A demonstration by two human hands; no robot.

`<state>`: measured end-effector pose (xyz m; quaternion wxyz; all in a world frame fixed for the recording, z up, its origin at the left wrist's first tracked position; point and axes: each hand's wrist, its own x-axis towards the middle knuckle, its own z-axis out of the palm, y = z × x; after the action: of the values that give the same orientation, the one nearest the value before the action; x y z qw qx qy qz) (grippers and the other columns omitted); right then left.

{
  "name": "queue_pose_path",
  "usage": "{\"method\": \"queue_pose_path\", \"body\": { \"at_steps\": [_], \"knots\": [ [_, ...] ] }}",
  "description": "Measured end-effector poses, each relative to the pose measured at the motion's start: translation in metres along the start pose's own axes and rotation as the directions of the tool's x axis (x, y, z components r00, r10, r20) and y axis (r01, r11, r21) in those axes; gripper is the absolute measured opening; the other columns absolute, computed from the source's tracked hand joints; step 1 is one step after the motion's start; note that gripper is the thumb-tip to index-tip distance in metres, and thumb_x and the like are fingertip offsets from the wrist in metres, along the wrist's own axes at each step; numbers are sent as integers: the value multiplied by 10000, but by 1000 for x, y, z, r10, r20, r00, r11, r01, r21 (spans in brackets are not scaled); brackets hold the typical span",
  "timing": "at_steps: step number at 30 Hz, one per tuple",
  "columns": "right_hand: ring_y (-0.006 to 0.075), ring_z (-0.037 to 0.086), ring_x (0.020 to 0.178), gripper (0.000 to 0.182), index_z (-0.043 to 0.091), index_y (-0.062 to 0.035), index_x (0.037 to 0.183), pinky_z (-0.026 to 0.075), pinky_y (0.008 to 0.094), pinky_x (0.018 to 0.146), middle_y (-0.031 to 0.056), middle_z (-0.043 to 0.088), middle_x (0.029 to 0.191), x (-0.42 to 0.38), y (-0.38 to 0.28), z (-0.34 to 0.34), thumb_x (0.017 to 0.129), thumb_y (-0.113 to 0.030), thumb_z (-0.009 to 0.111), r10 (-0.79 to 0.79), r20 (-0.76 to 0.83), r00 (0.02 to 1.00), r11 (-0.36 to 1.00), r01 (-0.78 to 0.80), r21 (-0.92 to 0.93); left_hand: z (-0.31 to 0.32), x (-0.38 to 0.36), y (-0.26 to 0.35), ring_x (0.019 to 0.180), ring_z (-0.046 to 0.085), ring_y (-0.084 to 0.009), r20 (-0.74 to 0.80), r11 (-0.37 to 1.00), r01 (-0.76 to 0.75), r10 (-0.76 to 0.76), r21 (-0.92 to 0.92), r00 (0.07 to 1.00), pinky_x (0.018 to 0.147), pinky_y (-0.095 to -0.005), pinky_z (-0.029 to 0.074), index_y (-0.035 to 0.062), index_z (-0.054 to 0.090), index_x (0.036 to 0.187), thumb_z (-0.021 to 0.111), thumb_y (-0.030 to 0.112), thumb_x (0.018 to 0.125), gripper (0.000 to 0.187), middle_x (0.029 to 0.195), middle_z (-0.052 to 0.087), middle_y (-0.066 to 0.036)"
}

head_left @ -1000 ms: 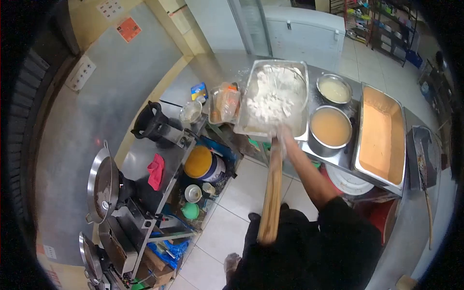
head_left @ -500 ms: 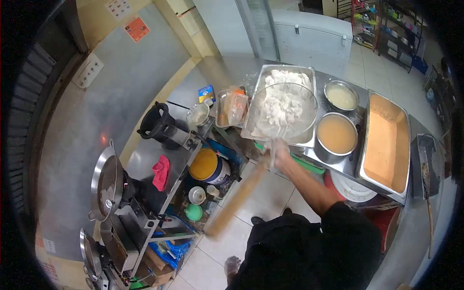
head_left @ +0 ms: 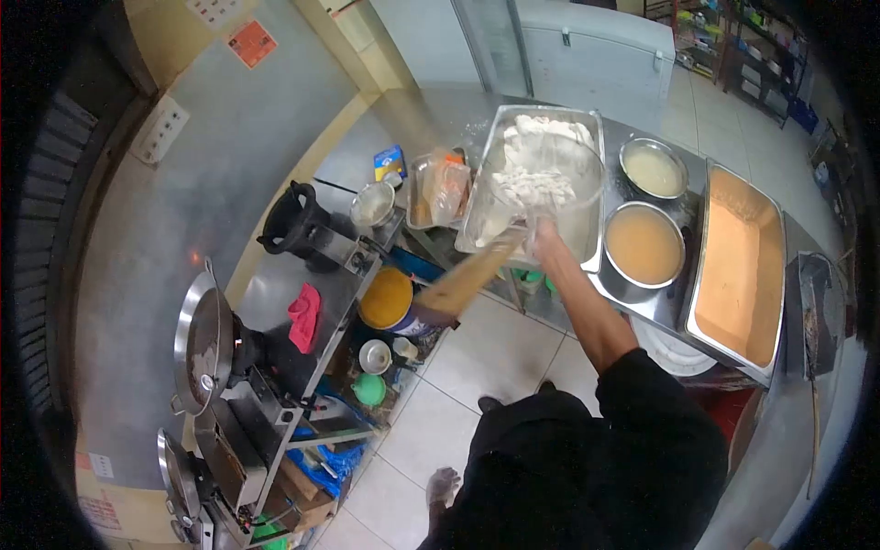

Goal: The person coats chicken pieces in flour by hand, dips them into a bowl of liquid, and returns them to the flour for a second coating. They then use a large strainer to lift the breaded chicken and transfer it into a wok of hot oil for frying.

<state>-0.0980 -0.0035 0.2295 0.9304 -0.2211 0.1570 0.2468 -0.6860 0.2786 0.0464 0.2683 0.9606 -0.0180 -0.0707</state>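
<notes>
My right hand [head_left: 541,234], in a clear glove, is closed round the wooden handle [head_left: 477,275] of a large round wire strainer [head_left: 591,197]. The strainer's hoop is over a steel tray [head_left: 596,238] that holds white floury pieces [head_left: 536,183]. Handle and hoop are partly blurred. Low in the view, my left hand [head_left: 444,486], also gloved, hangs beside my body above the floor; its fingers are small and unclear.
Right of the tray are a bowl of pale liquid [head_left: 654,169], a bowl of tan liquid [head_left: 644,244] and a deep pan of orange-tan powder [head_left: 738,275]. A wok [head_left: 203,344], a pink cloth [head_left: 303,318] and a yellow-filled bucket [head_left: 386,298] are left.
My right hand has moved up and slightly right with the strainer, and the handle's lower end has swung up. My left hand hangs at nearly the same place.
</notes>
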Motion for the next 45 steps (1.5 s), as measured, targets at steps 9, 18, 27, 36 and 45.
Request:
{"method": "queue_pose_path", "body": {
  "at_steps": [9, 18, 27, 36, 45],
  "knots": [
    [316, 549, 655, 337, 520, -13, 866, 471, 465, 601, 174, 537, 760, -61, -10, 54, 806, -323, 404, -27, -134, 991, 998, 18, -66, -32, 31, 36, 699, 598, -232, 260, 383, 587, -633, -713, 729, 549, -297, 470, 20, 517, 991, 526, 192, 815, 246, 850, 583, -107],
    [246, 539, 628, 130, 498, -90, 783, 477, 401, 542, 91, 525, 719, 22, 11, 27, 834, -189, 431, -160, 52, 986, 977, 150, 151, -23, 39, 38, 845, 567, -283, 253, 380, 529, -577, -759, 777, 622, -346, 470, 16, 474, 1058, 461, 118, 809, 270, 954, 555, -141],
    [212, 542, 660, 129, 510, -88, 765, 486, 370, 580, 72, 531, 711, 35, 26, 7, 825, -161, 422, -291, -18, 957, 957, 291, 4, -99, 101, 84, 832, 575, -204, 176, 840, 460, -425, -287, 888, 685, -304, 469, 61, 568, 885, 568, 114, 723, 171, 904, 590, -78],
    [204, 529, 722, 205, 463, -60, 956, 484, 336, 660, 69, 510, 857, 72, 54, 1, 881, -244, 413, -139, -18, 990, 990, 139, -9, -145, 305, -53, 737, 578, -154, -104, 887, 230, -293, -399, 950, 573, -248, 442, 16, 530, 953, 467, 180, 859, 200, 835, 589, -81],
    [211, 551, 606, 342, 585, -19, 884, 456, 336, 551, 132, 592, 723, 33, -91, 24, 788, -344, 543, -273, 143, 951, -506, -16, -863, -242, 470, -2, 786, 558, -231, 90, 933, 232, -216, -276, 972, 694, -303, 439, 11, 526, 989, 476, 260, 858, 286, 876, 580, -132]
  ]
}}
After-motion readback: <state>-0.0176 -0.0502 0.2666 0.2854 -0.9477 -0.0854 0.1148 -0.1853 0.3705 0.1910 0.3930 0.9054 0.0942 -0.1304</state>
